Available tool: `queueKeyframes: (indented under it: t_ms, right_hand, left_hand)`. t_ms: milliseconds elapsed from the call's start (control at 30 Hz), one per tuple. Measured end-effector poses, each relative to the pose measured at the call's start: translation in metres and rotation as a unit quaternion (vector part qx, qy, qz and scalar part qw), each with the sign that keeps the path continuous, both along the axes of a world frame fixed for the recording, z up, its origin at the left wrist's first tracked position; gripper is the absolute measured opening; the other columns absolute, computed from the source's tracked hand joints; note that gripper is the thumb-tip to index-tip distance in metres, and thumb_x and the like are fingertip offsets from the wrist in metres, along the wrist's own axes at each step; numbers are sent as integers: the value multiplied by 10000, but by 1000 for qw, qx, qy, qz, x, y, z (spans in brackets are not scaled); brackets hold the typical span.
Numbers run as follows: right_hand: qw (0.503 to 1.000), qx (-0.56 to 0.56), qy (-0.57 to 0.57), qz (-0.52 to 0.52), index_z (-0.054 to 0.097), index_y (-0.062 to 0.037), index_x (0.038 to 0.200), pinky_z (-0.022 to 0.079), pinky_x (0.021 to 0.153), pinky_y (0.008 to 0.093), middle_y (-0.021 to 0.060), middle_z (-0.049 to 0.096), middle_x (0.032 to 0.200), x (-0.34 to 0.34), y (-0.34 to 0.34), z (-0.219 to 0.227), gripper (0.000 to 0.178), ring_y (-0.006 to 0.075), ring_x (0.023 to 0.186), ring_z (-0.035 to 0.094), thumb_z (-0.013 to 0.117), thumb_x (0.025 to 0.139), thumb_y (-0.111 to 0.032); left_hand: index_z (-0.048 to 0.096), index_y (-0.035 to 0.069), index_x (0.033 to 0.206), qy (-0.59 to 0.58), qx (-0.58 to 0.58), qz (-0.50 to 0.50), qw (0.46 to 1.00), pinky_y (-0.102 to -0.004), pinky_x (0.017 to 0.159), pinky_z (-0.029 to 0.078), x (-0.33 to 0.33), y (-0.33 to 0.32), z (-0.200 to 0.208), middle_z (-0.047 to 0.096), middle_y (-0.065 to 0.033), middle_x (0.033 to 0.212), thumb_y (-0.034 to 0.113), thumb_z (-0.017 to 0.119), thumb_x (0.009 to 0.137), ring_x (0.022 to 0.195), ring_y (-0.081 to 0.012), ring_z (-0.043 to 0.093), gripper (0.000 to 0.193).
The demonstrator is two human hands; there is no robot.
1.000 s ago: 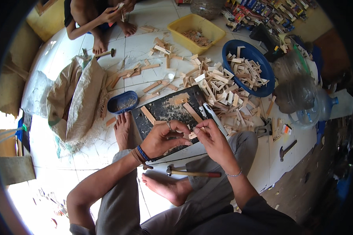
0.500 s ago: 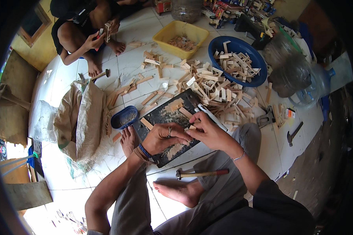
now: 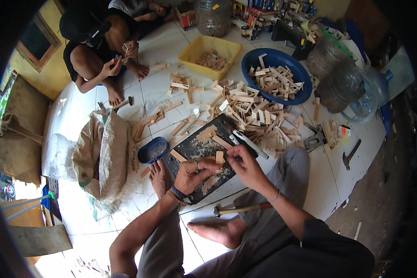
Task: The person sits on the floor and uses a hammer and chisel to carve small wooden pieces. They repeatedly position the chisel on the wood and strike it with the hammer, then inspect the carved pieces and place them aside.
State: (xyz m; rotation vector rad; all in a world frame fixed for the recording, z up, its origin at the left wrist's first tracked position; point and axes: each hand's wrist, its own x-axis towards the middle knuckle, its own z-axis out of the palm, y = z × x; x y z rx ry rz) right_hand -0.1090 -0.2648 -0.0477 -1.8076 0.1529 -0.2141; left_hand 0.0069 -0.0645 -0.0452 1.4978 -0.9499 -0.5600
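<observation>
My left hand point(image 3: 193, 176) pinches a small pale wooden piece point(image 3: 219, 157), held upright above a black board point(image 3: 188, 149). Close by on its right, my right hand point(image 3: 246, 170) has thumb and fingertips drawn together; anything between them is too small to make out. Wood shavings and two thin wooden strips, one on the left point(image 3: 178, 155) and one toward the far side point(image 3: 222, 142), lie on the board. Along its right edge rests a long white-and-dark tool point(image 3: 249, 142), its kind unclear. A hammer point(image 3: 241, 210) lies on the floor by my foot.
Loose wooden pieces point(image 3: 245, 107) are heaped beyond the board, near a blue basin point(image 3: 306, 96) and yellow tub point(image 3: 186, 58). A small blue dish point(image 3: 146, 160) and a sack point(image 3: 102, 157) stand left. Right lie a staple gun point(image 3: 316, 139) and another hammer point(image 3: 352, 155). A co-worker point(image 3: 90, 62) sits far left.
My hands have moved apart slightly, the right one drawing away from the left. The wooden piece now stands upright in my left fingers. The whole view has shifted a little.
</observation>
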Motion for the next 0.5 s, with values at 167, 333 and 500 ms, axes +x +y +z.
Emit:
queueKeyframes:
  t_ms: [167,333,500]
  right_hand:
    - [989,-135,-45,31,571,-26,1266,548,836,392,162,605,1169,-23,15,-13,346,322,1070,641,708,967,-134]
    - [973,-224,-47,-8,653,-48,1113,545,816,432,132,688,1091,-12,18,-23,210,352,948,687,712,927,-127]
    - [963,-264,-48,3,670,-70,1082,548,802,419,118,705,1077,-15,14,-22,162,341,923,698,695,932,-127]
  left_hand:
    - [770,9,1088,-15,0,13,1000,-329,925,558,-3,0,-2,767,-134,1106,13,755,921,1045,-196,720,167]
    - [774,51,1109,-40,13,26,999,-338,929,563,-2,4,-5,773,-124,1115,27,769,906,1069,-234,736,204]
    - [771,60,1164,-50,1,2,999,-333,930,561,0,8,-7,771,-133,1122,17,760,913,1078,-247,734,254]
